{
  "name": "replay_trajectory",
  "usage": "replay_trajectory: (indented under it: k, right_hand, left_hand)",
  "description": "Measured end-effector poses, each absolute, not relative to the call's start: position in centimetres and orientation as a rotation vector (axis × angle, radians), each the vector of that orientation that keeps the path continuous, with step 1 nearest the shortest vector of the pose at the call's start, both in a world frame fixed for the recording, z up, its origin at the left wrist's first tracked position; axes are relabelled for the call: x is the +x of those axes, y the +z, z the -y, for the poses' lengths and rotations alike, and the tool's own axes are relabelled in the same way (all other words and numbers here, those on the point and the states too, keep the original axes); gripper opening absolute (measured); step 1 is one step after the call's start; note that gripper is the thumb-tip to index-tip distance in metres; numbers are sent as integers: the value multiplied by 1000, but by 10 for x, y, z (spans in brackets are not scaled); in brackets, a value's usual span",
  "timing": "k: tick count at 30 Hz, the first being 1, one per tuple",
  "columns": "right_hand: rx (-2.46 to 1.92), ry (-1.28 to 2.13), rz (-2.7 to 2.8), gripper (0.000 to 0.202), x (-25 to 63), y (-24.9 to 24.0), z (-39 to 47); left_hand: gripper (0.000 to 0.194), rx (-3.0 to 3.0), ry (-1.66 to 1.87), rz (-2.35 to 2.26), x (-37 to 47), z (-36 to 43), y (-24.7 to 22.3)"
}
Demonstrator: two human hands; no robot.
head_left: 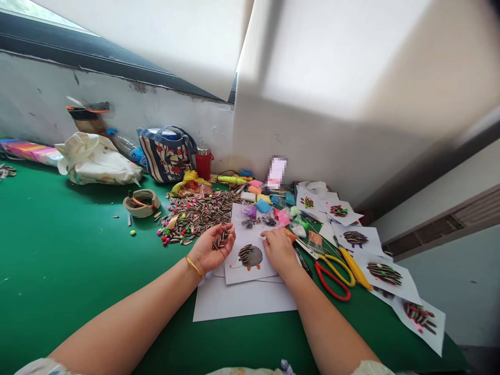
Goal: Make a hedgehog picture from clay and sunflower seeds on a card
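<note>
My left hand point(211, 247) is cupped palm up at the left edge of the paper, holding a small heap of striped sunflower seeds point(221, 240). On a white sheet point(234, 273) is a hedgehog figure point(250, 257) with a grey body, orange feet and a pink nose. Seeds stand as spines on its upper left part. My right hand point(280, 251) rests palm down on the sheet's right side, just right of the hedgehog, its fingers loosely extended. Nothing shows in its fingers. A large pile of sunflower seeds point(207, 211) with coloured pompoms lies beyond my left hand.
Packets of coloured clay point(264, 206) crowd the area behind the sheet. Scissors point(332, 273) and a yellow cutter point(355, 268) lie to the right, beside finished hedgehog sheets point(385, 273). A tape roll point(141, 203), cloth bag point(167, 156) and red bottle point(203, 164) stand farther back.
</note>
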State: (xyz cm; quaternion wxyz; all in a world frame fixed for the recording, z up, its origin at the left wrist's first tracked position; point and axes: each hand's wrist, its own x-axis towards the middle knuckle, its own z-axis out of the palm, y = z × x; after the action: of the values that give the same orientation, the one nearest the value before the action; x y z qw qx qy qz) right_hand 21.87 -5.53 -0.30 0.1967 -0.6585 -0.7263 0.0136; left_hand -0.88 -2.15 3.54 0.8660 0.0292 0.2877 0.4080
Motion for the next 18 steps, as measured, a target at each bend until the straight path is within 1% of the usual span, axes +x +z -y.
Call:
replay_trajectory:
  k: [4, 8, 11, 15, 18]
  right_hand:
    - [-1598, 63, 1967, 21, 209, 14, 61]
    - [-1365, 124, 2014, 24, 187, 38, 70]
    - [-1365, 131, 2096, 24, 171, 48, 68]
    - [-1369, 165, 2106, 15, 163, 47, 57]
    - [-1305, 218, 2059, 16, 167, 46, 54]
  left_hand:
    - [25, 77, 931, -609, -6, 25, 35]
    - [27, 74, 909, -595, -4, 27, 35]
    - [26, 112, 889, -637, -3, 29, 37]
    - [23, 153, 898, -674, -2, 31, 38]
    - [22, 159, 886, -642, -3, 30, 37]
